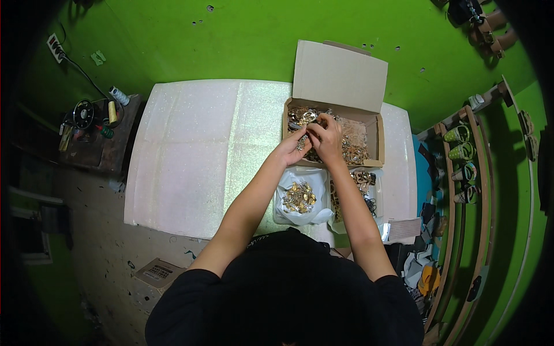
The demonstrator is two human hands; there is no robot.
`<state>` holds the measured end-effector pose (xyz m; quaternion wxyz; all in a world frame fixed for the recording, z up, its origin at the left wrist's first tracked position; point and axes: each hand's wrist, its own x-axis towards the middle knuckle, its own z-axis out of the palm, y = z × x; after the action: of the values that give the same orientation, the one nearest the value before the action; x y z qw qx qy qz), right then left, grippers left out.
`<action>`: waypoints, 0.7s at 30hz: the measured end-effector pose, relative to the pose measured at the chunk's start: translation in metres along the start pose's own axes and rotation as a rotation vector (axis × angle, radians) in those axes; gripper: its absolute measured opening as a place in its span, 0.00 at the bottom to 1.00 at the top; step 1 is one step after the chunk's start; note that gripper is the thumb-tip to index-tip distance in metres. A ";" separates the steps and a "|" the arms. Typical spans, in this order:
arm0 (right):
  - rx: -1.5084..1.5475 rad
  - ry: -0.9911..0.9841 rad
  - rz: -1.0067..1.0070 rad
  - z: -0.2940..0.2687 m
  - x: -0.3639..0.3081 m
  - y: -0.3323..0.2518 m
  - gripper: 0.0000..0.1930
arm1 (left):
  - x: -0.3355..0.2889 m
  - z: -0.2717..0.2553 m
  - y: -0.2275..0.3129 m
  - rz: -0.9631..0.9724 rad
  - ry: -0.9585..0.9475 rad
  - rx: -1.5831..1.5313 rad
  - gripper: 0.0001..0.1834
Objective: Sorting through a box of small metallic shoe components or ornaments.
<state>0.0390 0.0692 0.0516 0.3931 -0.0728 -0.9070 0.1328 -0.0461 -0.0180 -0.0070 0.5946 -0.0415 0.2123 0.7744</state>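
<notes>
Both hands meet over an open cardboard box (pixel 381 138) full of small gold and silver metal pieces that look like buckles or trims (pixel 353 151). My left hand (pixel 292 150) has its fingertips pressed against those of my right hand (pixel 326 139). The fingers of both are closed, and whatever lies between them is too small to make out. Just below the box stands a white plastic-lined tray (pixel 281 216) with a heap of gold-coloured pieces (pixel 299 198). Beside it, partly behind my right forearm, sits another container of mixed metal pieces (pixel 363 180).
The box's raised lid (pixel 340 72) leans toward the green wall. A shimmering white sheet (pixel 190 150) covers the table. On the left, a small dark table holds a sewing machine (pixel 83 115) and thread spools (pixel 119 96). Sandals (pixel 457 134) hang on a wooden rack at right.
</notes>
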 end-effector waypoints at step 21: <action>0.092 0.015 0.150 0.003 -0.001 0.002 0.06 | 0.006 -0.002 -0.002 0.039 0.060 0.017 0.13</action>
<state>0.0377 0.0708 0.0488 0.3916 -0.1231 -0.8890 0.2030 -0.0460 -0.0133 -0.0116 0.5731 -0.0558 0.2375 0.7823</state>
